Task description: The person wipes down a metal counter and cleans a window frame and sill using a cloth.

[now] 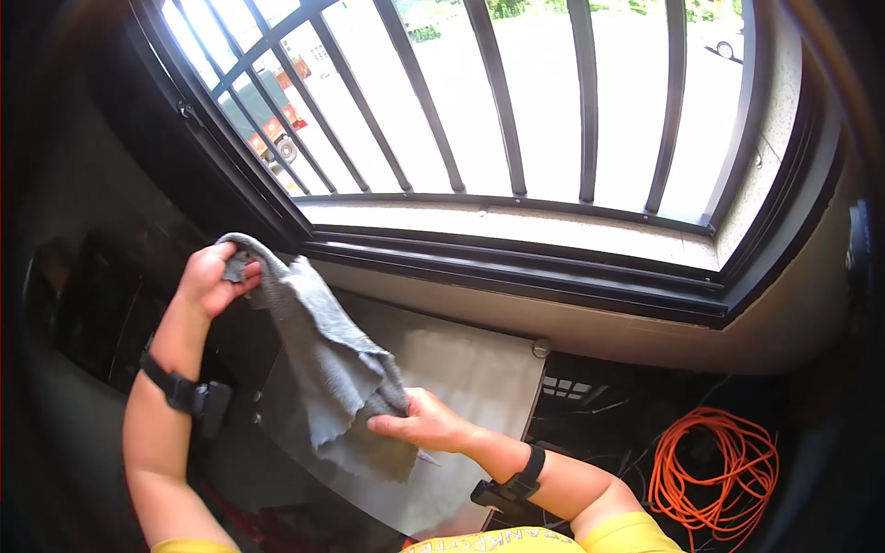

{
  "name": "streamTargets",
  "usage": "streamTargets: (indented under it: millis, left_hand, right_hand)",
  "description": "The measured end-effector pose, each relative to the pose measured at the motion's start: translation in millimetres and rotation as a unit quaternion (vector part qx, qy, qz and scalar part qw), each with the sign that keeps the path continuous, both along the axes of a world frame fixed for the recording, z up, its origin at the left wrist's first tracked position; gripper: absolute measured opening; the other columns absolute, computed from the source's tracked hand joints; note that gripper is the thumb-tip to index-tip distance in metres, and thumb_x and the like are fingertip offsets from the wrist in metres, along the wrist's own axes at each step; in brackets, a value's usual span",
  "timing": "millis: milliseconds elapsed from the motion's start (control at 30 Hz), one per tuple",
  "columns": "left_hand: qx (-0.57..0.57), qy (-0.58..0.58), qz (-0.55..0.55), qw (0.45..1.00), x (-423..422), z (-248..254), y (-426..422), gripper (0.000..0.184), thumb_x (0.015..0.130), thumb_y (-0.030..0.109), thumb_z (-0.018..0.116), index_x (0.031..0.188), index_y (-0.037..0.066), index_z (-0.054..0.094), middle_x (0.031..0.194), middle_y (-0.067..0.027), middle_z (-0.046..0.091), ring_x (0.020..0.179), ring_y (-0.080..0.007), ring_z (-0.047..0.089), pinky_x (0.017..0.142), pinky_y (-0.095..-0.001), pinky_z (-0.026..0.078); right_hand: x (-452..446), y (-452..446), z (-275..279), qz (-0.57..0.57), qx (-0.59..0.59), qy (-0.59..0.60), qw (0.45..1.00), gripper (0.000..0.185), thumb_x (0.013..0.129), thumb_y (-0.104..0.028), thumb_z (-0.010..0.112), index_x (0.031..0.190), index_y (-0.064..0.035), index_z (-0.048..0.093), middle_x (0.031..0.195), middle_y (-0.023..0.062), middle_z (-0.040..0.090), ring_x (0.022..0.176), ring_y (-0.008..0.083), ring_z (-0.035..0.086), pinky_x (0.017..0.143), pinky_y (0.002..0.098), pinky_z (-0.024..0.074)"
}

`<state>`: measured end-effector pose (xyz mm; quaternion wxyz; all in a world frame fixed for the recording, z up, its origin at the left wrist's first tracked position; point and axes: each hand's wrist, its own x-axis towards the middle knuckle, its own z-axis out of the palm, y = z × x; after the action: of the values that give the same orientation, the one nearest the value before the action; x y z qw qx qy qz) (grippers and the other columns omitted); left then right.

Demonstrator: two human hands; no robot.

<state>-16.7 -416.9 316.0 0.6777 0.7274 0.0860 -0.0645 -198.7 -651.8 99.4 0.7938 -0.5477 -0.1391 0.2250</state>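
A grey cloth (323,336) hangs stretched between my two hands, its upper end higher on the left and its wide, ragged lower part drooping. My left hand (219,278) is closed on the upper end near the window's lower left corner. Lower and to the right, my right hand (421,421) pinches the cloth's right edge with thumb and fingers. Below the cloth lies a light metallic panel or tabletop (470,369), partly hidden by the cloth and my right arm.
A barred window (516,263) with a black frame spans the top. At the lower right, a coiled orange cable (714,475) lies on a dark surface. A small round knob (541,347) sits at the panel's far right corner. Vehicles show outside.
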Motion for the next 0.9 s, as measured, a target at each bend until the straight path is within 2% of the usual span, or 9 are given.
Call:
streamTargets:
  millis: [133,267,467,567,600,667,733,833,900]
  left_hand:
    - [-0.042,0.017,0.029,0.999,83,-94,-17,0.026,0.099,0.018,0.037,0.106,0.003,0.058,0.098,-0.0137,0.065,0.079,-0.0253,0.066,0.078,-0.0433,0.054]
    - [0.06,-0.152,-0.037,0.986,141,-155,-46,0.025,0.094,0.012,0.049,0.117,0.004,0.046,0.1,-0.012,0.064,0.088,-0.0216,0.064,0.08,-0.0353,0.052]
    - [0.499,-0.331,-0.08,0.797,165,-209,-60,0.054,0.076,0.023,0.065,0.116,0.005,0.034,0.099,-0.0212,0.058,0.093,-0.0365,0.058,0.085,-0.0426,0.046]
    - [0.619,-0.311,-0.05,0.719,172,-210,-48,0.036,0.08,0.04,0.058,0.09,0.006,0.054,0.093,-0.017,0.061,0.1,-0.0351,0.055,0.087,-0.045,0.041]
    - [0.614,-0.222,-0.062,0.755,165,-197,-53,0.04,0.085,0.044,0.052,0.084,0.005,0.061,0.101,-0.0181,0.063,0.11,-0.0338,0.052,0.095,-0.0443,0.039]
    - [0.665,-0.303,-0.071,0.679,172,-205,-43,0.048,0.092,0.047,0.042,0.096,0.005,0.065,0.108,-0.0208,0.063,0.117,-0.0326,0.05,0.102,-0.0431,0.034]
    - [0.669,-0.292,-0.082,0.678,172,-206,-38,0.053,0.094,0.048,0.037,0.1,0.003,0.065,0.112,-0.022,0.062,0.119,-0.0337,0.049,0.105,-0.0433,0.032]
    - [0.679,-0.238,-0.13,0.683,169,-198,-48,0.061,0.097,0.048,0.029,0.105,0.0,0.064,0.115,-0.0244,0.06,0.12,-0.0364,0.048,0.107,-0.044,0.03]
    - [0.672,-0.215,-0.17,0.688,153,-198,-67,0.063,0.097,0.047,0.029,0.103,-0.006,0.063,0.114,-0.0268,0.059,0.117,-0.04,0.049,0.105,-0.0451,0.032]
  right_hand:
    - [31,-2,-46,-0.15,-0.034,0.015,0.988,0.048,0.081,-0.03,0.07,0.117,-0.0019,0.055,0.1,0.0068,0.063,0.09,0.0127,0.057,0.081,0.0316,0.0472]
    - [63,-2,-49,-0.274,-0.068,-0.049,0.958,0.058,0.081,-0.031,0.07,0.124,-0.0005,0.047,0.109,0.0133,0.061,0.095,0.0169,0.058,0.083,0.0334,0.0472]
    - [72,8,-70,-0.271,-0.158,-0.013,0.949,0.05,0.084,-0.029,0.067,0.12,-0.0006,0.048,0.091,0.014,0.063,0.078,0.022,0.06,0.073,0.0364,0.0477]
    - [73,14,-78,-0.265,-0.168,-0.02,0.949,0.044,0.085,-0.027,0.065,0.117,-0.001,0.049,0.084,0.0156,0.061,0.074,0.0249,0.059,0.07,0.0375,0.0469]
    - [72,17,-80,-0.26,-0.17,-0.027,0.95,0.041,0.085,-0.026,0.065,0.114,-0.0012,0.05,0.083,0.0167,0.06,0.073,0.0264,0.058,0.07,0.0379,0.0464]
    - [75,18,-77,-0.26,-0.156,-0.032,0.952,0.038,0.085,-0.024,0.064,0.112,-0.0016,0.05,0.081,0.0173,0.059,0.072,0.027,0.058,0.068,0.0383,0.0458]
    - [77,19,-78,-0.243,-0.15,-0.022,0.958,0.038,0.088,-0.022,0.066,0.117,-0.0016,0.052,0.084,0.0027,0.057,0.075,0.0089,0.05,0.069,0.027,0.0454]
    - [75,19,-77,-0.271,-0.135,-0.04,0.952,0.036,0.086,-0.025,0.064,0.11,-0.0011,0.052,0.08,0.0146,0.059,0.069,0.0231,0.056,0.067,0.0357,0.0459]
    - [69,17,-81,-0.265,-0.114,-0.012,0.958,0.034,0.086,-0.024,0.064,0.109,-0.0012,0.053,0.079,0.0121,0.059,0.069,0.0191,0.055,0.066,0.0337,0.0457]
